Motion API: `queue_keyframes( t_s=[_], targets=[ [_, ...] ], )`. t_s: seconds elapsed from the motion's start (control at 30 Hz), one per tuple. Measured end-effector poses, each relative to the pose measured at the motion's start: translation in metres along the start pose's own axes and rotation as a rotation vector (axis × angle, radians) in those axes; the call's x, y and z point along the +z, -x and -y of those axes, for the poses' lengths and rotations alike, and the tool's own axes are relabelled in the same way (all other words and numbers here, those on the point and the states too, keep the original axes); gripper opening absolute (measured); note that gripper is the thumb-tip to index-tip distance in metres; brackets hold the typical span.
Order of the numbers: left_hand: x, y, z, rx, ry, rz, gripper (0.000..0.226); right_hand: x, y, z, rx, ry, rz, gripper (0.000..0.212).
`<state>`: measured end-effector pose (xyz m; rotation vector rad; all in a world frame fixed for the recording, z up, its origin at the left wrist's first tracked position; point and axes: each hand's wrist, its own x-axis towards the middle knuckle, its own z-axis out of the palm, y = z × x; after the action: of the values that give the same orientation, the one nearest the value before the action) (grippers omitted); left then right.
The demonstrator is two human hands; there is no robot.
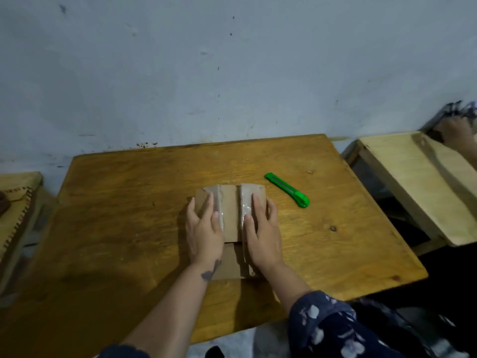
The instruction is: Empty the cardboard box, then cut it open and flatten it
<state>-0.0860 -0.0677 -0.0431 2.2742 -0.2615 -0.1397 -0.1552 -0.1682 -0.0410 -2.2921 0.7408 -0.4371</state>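
Seemingly near done: the cardboard box (pixel 229 215) lies flat on the table (pixel 129 215), both hands' fingers (pixel 210 210) spread, pressing it; green utility knife (pixel 287 189) set aside.

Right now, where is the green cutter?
In the head view, the green cutter lies on the wooden table, just right of the cardboard box and the right hand, untouched.

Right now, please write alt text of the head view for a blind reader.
Left hand and right hand press flat on a taped cardboard box lying on a wooden table. A green utility knife lies apart, to its right.
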Motion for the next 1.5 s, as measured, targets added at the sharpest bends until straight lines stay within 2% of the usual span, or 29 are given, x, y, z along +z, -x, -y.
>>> queue_keyframes(
  t_s=[0.13, 0.27, 0.47, 0.63, 0.73, 0.87, 1.13, 1.3, 1.4, 1.5],
  targets=[
    [0.021, 0.044, -0.046, 0.213, 0.113, -0.037, 0.045, -0.067, 0.024, -0.024, -0.085, -0.004, -0.195, 0.050],
    [0.061, 0.110, -0.097, 0.353, 0.126, 0.031, 0.045, -0.135, 0.072, -0.072, -0.008, 0.028, -0.293, 0.051],
    [0.137, 0.241, -0.139, 0.395, 0.196, 0.237, 0.045, -0.224, 0.176, -0.167, 0.175, 0.069, -0.356, 0.052],
    [0.197, 0.321, -0.129, 0.350, 0.239, 0.503, 0.043, -0.250, 0.263, -0.241, 0.417, 0.065, -0.303, 0.053],
    [0.230, 0.351, -0.097, 0.219, 0.176, 0.674, 0.046, -0.237, 0.304, -0.282, 0.592, 0.050, -0.224, 0.051],
    [0.288, 0.366, -0.045, 0.125, 0.002, 0.854, 0.047, -0.196, 0.334, -0.344, 0.811, -0.093, -0.135, 0.049],
    [0.460, 0.355, 0.084, 0.005, -0.244, 1.024, 0.049, -0.061, 0.336, -0.531, 1.083, -0.218, -0.064, 0.043],
    [0.544, 0.332, 0.137, 0.002, -0.337, 1.092, 0.055, 0.000, 0.319, -0.624, 1.049, -0.163, -0.020, 0.046],
    [0.559, 0.322, 0.148, -0.006, -0.410, 1.150, 0.059, 0.012, 0.310, -0.640, 1.163, -0.163, 0.006, 0.052],
    [0.547, 0.317, 0.140, -0.027, -0.360, 1.182, 0.060, 0.007, 0.311, -0.625, 1.106, -0.102, 0.066, 0.049]
  ],
)
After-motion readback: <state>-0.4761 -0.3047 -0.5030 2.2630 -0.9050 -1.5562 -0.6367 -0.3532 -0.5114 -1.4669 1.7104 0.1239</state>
